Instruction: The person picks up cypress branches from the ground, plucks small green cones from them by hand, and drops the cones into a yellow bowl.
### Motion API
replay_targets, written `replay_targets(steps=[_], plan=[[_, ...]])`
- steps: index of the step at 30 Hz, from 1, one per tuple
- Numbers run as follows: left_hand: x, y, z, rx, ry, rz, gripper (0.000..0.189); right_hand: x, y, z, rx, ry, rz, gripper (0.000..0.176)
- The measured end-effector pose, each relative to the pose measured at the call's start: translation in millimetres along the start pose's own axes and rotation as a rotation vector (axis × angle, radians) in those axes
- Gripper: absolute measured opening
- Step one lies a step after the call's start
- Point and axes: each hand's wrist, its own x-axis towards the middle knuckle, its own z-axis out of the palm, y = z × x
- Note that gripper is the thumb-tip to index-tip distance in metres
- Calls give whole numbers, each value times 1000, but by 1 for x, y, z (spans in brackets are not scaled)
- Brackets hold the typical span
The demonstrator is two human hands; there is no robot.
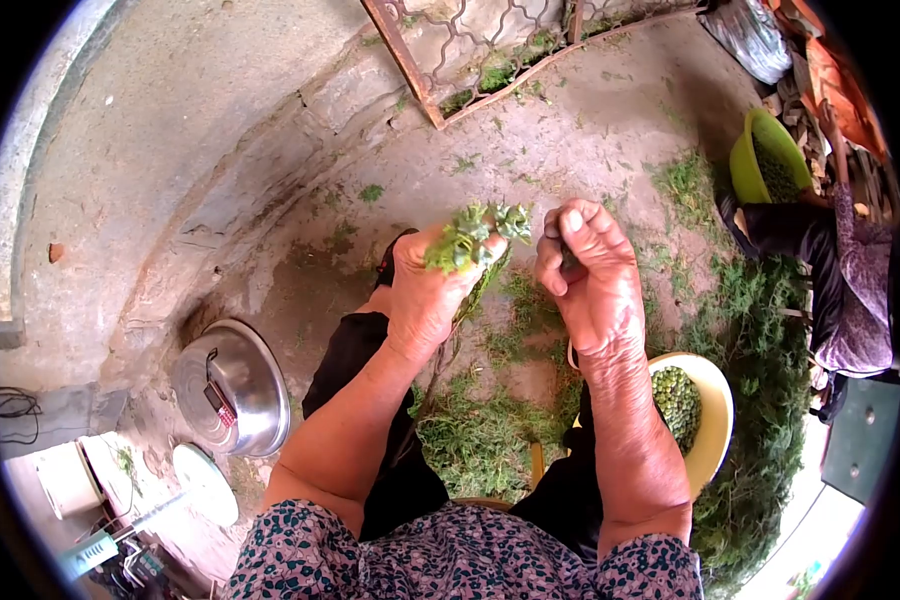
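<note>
My left hand [435,290] is closed round a green plant bunch [470,238], with round pods or buds at its top and thin stems hanging below. To the right of the bunch, my right hand [592,270] is raised with its fingers curled in and the thumb pressed against them. Something dark shows between thumb and fingers, too small to make out. A gap separates the two hands. Beside my right forearm stands a yellow basin [712,420] holding many small green pods [676,405].
Cut greenery [760,400] is heaped at the right. Another person [860,270] sits beside a green bucket [745,165] at the upper right. A metal basin [260,370] and a white fan [205,485] are at the left; a rusty metal grille [405,60] lies ahead.
</note>
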Motion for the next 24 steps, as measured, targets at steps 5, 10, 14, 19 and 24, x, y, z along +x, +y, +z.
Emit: replay_targets(steps=[5,10,14,19,24], plan=[[-3,-1,1,66,-44,10,11,-6,5,11,-474,24,-100,21],[-1,-9,-6,92,-128,78,13,-8,-5,15,-618,-65,48,32],[-1,-7,-10,259,-135,154,16,-3,0,4,-925,-202,-176,38],[0,-1,-12,153,-145,37,16,-3,-3,7,-946,-232,-145,34],[-2,-1,-4,-161,-138,-50,15,-5,0,13,-907,-172,-129,20]])
